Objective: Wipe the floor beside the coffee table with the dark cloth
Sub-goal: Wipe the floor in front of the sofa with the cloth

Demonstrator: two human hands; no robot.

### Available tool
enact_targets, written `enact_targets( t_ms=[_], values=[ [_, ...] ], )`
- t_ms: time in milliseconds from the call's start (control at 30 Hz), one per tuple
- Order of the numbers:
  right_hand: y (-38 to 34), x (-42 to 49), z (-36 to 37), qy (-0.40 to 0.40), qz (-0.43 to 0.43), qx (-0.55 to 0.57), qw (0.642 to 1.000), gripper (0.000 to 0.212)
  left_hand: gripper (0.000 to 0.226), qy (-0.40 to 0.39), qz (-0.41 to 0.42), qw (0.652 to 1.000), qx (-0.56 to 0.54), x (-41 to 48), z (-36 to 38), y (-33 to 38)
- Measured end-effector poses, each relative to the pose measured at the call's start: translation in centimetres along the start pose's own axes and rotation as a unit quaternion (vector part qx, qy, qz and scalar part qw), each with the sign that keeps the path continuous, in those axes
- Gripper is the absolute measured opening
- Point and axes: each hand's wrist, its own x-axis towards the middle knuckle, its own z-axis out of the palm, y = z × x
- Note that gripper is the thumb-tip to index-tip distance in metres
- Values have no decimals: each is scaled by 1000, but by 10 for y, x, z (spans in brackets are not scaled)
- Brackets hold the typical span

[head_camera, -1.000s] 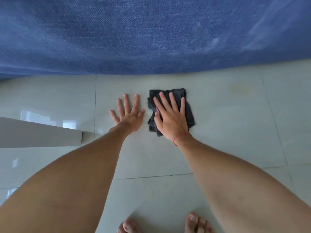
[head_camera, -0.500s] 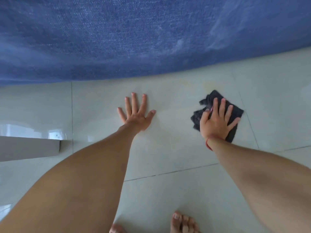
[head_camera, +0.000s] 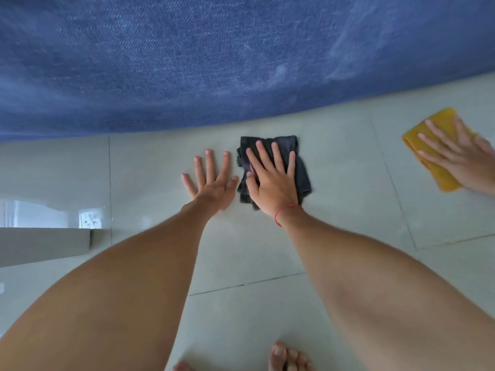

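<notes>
a: where's the crumpled dark grey fabric cloth [head_camera: 276, 167] sitting?

b: just right of centre in the frame, flat on the glossy pale tiled floor [head_camera: 345, 183], near the edge of the blue woven textile surface [head_camera: 214, 62] that fills the top half. the right hand [head_camera: 272, 180] is spread over it, palm down, fingers splayed — pressing it to the tile rather than gripping it.

a: and the left hand [head_camera: 211, 183]?

b: flat on bare tile just beside the cloth, fingers fanned, holding nothing. looks like a brace.

a: how will the cloth handle?

b: soft and light, i'd judge. it's bunched into uneven folds, so it could slide or roll under the palm on a floor this shiny. best kept under a broad flat palm over its middle, with fingertips pinning the far edge, so the folds don't creep out.

a: anything else around?

b: a pale grey flat slab with a straight edge [head_camera: 42, 245] at the lower left, likely the coffee table, though i can't be sure. thin dark grout lines [head_camera: 241, 285] cross the tiles. at the right edge another person's hand [head_camera: 455, 156] lies flat on a yellow folded cloth [head_camera: 428, 145], well apart from the dark one. bare toes [head_camera: 288, 356] show at the bottom.
</notes>
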Motion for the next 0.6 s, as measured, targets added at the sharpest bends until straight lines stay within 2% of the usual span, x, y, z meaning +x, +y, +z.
enact_targets(
  t_ms=[100,167,300,467,533,600],
  values=[
    [23,-44,-2,-8,-53,-1,999,52,57,-1,-2,1000,-1,-2,-2,0],
    [54,-63,-5,-3,-38,-10,999,52,57,0,-4,1000,0,-3,-3,-1],
    [103,-67,-16,18,126,-16,992,58,57,8,-2,1000,2,-4,-1,-1],
    [124,-9,-26,45,303,16,952,62,57,16,2,1000,-6,2,3,-6],
    [125,18,-30,45,332,33,942,61,57,16,5,1000,-3,3,4,-7],
    [121,33,-31,37,319,15,947,60,57,12,8,1000,-5,4,4,-6]
  ],
)
